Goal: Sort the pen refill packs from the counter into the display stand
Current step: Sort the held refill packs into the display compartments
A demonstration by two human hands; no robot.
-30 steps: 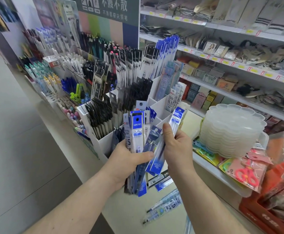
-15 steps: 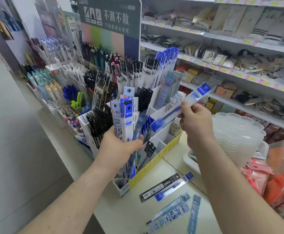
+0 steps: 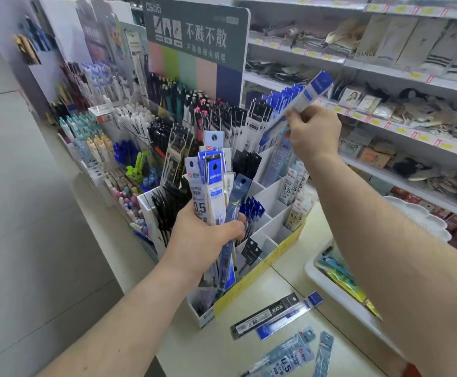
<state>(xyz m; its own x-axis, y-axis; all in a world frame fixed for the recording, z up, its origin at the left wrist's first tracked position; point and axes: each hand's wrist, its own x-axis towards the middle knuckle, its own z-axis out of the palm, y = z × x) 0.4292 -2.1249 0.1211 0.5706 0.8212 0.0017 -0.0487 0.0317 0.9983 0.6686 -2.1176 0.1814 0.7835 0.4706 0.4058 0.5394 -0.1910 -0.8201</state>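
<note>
Holding a bunch of packs [image 3: 211, 191] clenched in my left hand [image 3: 205, 240], while my right hand [image 3: 314, 131] has lifted one blue pack [image 3: 298, 104] up toward the stand [image 3: 265, 191]'s back row, so it's about to get slotted. More packs [image 3: 273, 314] wait on the surface [image 3: 249, 357]. Can't see which slot it's headed for.

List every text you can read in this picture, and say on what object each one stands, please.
"不溅不散": green sign board above the display stand.
"0.5" and "deli": refill packs in the left hand.
"0.5": packs in the stand.
"0.5": pack on the counter.
"DANCE": sock package on the shelf.
Price tags and small print: too blurred.
</note>
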